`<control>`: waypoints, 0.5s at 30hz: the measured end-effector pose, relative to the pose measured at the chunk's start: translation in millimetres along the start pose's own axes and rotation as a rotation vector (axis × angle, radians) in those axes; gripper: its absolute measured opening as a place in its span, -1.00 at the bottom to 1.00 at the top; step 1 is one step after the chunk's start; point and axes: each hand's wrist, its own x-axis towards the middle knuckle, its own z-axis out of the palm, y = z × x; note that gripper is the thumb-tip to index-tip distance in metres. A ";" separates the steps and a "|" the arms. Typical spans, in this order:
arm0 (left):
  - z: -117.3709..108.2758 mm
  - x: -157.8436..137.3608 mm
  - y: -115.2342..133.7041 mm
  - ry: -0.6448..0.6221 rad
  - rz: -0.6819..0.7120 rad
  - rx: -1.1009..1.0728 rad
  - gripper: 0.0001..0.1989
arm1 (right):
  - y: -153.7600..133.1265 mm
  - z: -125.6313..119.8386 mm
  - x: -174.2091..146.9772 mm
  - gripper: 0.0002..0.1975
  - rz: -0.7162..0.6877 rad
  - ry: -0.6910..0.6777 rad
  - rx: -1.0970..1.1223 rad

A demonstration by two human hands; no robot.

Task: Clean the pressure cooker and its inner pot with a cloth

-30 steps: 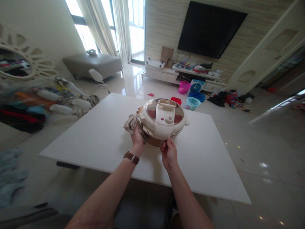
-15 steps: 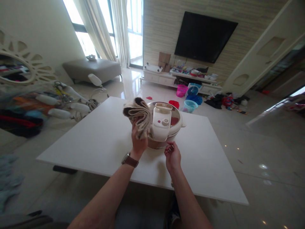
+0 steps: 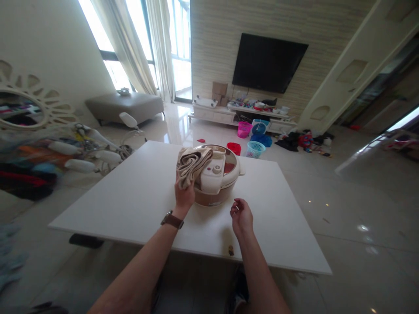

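A folded beige cloth [image 3: 194, 163] is gripped in my left hand [image 3: 185, 196], which wears a brown-strapped watch. The cloth lies against the left side of a cream and brown electric cooker [image 3: 214, 196], covering part of its lid. A dial and a red button show on top of the cooker, and something reddish shows through the see-through part of its lid. My right hand [image 3: 242, 216] hangs over the white table [image 3: 131, 205], just in front of the cooker and apart from it. Its fingers are loosely curled with nothing visible in them.
A small brown object [image 3: 231, 250] lies at the table's near edge. Beyond the table stand a red bucket [image 3: 233, 148], a light-blue basket [image 3: 255, 149] and a pink basket [image 3: 244, 129]. White lamp-like parts [image 3: 80, 165] crowd the left side.
The cloth, held up beside the cooker before, now rests against its lid, turned and lowered by my left hand. My right hand has moved slightly right, away from the cooker.
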 end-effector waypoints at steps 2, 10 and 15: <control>-1.4 1.5 -0.9 0.100 -0.123 -0.086 -0.68 | 1.0 1.8 -1.5 -0.88 -0.023 -0.027 -0.028; -12.4 17.1 -19.5 0.365 -0.367 -0.391 -0.53 | -0.8 4.4 -6.9 -0.83 -0.013 -0.072 -0.090; -20.6 27.9 -14.3 0.505 -0.448 -0.624 -0.55 | 1.1 6.5 -9.5 -0.85 0.000 -0.084 -0.106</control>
